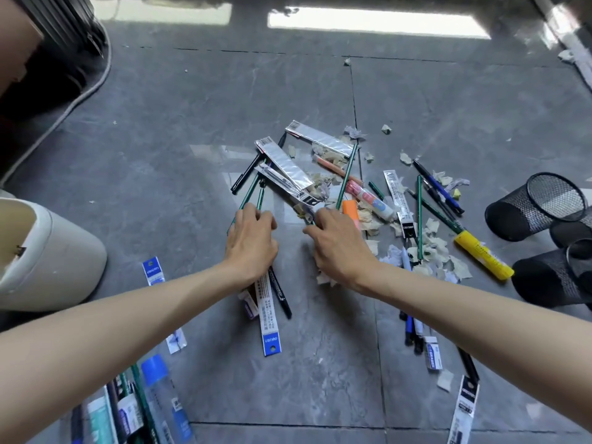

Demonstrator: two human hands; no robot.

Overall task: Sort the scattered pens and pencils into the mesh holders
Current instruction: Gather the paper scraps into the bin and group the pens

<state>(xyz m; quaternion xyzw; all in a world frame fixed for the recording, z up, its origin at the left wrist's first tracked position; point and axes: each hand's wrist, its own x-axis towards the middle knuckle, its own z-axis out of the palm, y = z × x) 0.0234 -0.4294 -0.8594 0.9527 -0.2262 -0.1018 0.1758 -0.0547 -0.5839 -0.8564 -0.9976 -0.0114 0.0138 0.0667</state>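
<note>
Pens, pencils and refill packets lie scattered on the grey floor among torn paper scraps. My left hand grips green pencils that stick out past its fingers toward the far side. My right hand has its fingers curled at the near end of another green pencil; what it pinches is hidden. Black mesh holders lie tipped on their sides at the right. A black marker and a blue-ended refill packet lie under my left wrist.
A yellow highlighter and more green pencils lie right of my hands. A white bin stands at the left. A blue-capped glue stick and packets lie near my left elbow. Erasers and pens lie under my right forearm.
</note>
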